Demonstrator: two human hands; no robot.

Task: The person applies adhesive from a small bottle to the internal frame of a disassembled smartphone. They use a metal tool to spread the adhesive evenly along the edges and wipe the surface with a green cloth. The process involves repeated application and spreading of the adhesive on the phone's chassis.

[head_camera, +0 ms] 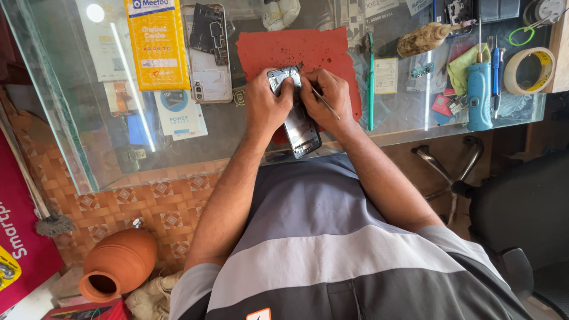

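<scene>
Bare red mat (308, 50) beyond the hands; white phone (207, 53) blocks left, teal brush (371, 83) right.

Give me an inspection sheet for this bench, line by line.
Surface: glass counter with a red mat.
Job's things: opened phone over the mat's near edge; thin metal tool.
Clutter: second opened phone, yellow packet, blue tool, tape roll, brush, green cloth.
Hands: left hand grips the phone; right hand holds the tool.
Cables: nothing seen.
Surroundings: clay pot on the floor, chair at right.
</scene>
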